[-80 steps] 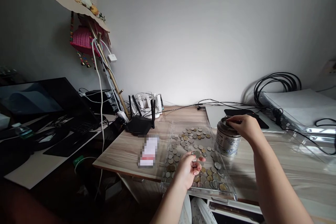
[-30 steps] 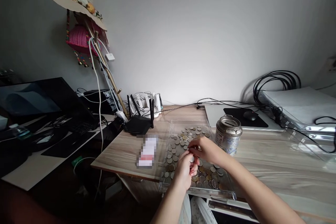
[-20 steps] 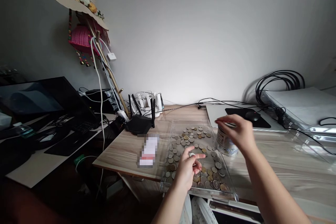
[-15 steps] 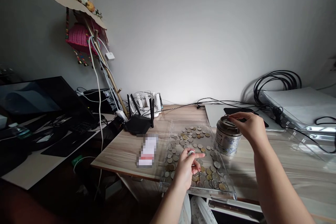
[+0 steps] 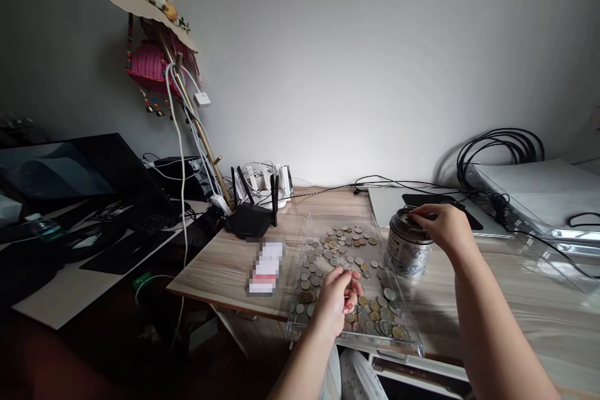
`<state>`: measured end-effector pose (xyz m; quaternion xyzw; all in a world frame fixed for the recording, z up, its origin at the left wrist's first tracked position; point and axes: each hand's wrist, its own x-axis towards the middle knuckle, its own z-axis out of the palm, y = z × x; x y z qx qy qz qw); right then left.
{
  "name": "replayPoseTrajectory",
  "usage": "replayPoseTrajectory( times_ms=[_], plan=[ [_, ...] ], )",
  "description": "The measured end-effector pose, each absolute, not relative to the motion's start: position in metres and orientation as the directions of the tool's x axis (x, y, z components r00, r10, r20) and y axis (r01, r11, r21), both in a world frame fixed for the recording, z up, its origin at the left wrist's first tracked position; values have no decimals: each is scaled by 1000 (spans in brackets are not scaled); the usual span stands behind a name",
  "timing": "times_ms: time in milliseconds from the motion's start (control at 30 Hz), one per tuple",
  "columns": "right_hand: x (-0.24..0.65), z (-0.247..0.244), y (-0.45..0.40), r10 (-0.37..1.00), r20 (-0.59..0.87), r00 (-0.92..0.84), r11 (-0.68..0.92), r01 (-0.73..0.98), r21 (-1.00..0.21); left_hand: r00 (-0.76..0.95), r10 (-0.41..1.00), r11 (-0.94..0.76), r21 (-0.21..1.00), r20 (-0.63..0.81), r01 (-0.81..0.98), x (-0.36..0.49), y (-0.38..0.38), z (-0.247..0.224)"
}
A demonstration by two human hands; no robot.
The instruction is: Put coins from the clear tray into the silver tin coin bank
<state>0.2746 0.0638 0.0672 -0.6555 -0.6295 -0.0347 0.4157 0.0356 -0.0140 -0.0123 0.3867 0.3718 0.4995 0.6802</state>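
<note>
Right hand [image 5: 443, 228] of mine pinches at the top of the coin tin [image 5: 409, 245] — just right of the clear tray [image 5: 403, 342] — while my left hand [image 5: 338, 298] grips coins [image 5: 344, 244] over it.

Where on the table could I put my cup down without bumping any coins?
Bare wood shows right of the tin, past the right hand, and along the table left of the blurred card. The clear tray is crowded with coins, with the left hand over them. The back edge is busy with the router and cables.
</note>
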Motion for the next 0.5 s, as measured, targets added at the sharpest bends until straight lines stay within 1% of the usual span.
replayPoseTrajectory(
  times_ms=[100,133,167,233,300,333,367,433,500],
  plan=[
    [252,72,49,616,774,146,305,862,-405,212,970,199,894,-120,-403,36,-14,-12],
    [241,73,43,594,800,84,388,841,-376,209,971,197,894,-119,-403,36,-14,-12],
    [228,72,37,614,789,-12,475,804,-357,206,971,196,893,-119,-404,36,-14,-12],
    [202,68,27,691,673,-263,613,707,-353,208,971,197,892,-120,-407,36,-13,-12],
    [180,59,21,726,510,-462,671,639,-376,219,969,194,893,-111,-405,37,-13,-12],
    [171,55,20,732,441,-520,678,624,-389,227,968,191,896,-104,-402,37,-13,-12],
    [165,50,20,736,388,-555,677,616,-402,235,967,188,899,-98,-397,37,-13,-12],
    [158,44,22,737,327,-591,674,601,-431,246,965,185,902,-92,-389,38,-13,-11],
    [158,45,24,733,339,-590,676,577,-459,238,967,187,898,-96,-398,37,-13,-11]
  ],
)
